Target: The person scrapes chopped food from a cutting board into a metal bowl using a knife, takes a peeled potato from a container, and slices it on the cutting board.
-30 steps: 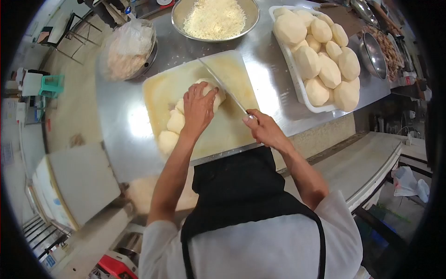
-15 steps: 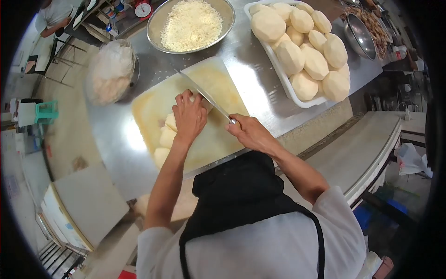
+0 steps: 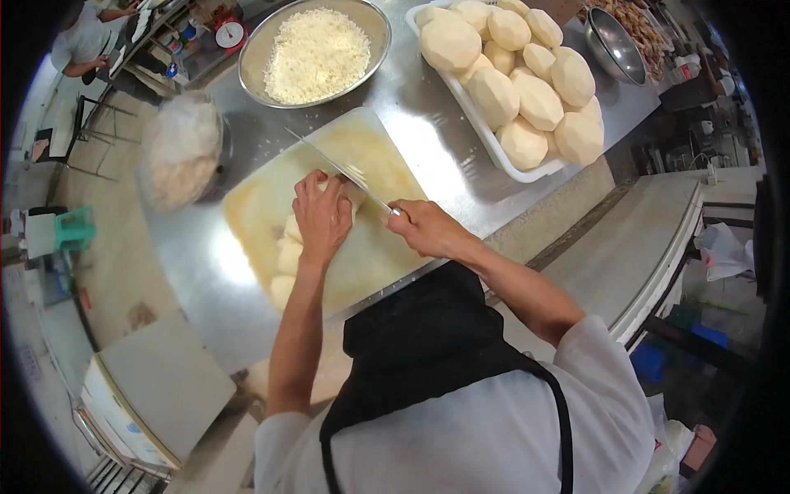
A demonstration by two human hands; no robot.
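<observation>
My right hand (image 3: 429, 228) grips the handle of a kitchen knife (image 3: 368, 192), its long blade slanting away to the upper left. Close beside the blade, the bent fingers of my left hand (image 3: 322, 216) press a peeled, pale root vegetable piece (image 3: 356, 196) onto the cutting board (image 3: 383, 247). My fingers partly hide that piece. A few thin pale slices (image 3: 355, 170) lie along the blade's far side. More chunks of the vegetable (image 3: 283, 288) sit in a row on the board, left of my left wrist.
Beyond the board stands a metal bowl (image 3: 380, 56) of chopped pale bits. A white tray (image 3: 527, 174) heaped with peeled roots is at the right, near an empty-looking steel bowl (image 3: 619, 49). At left is a plastic-covered container (image 3: 183, 152). Another person (image 3: 82, 51) stands at far upper left.
The surroundings have shifted slightly left in view. Thin slices now show beside the blade, which has tipped a little; both hands keep their holds.
</observation>
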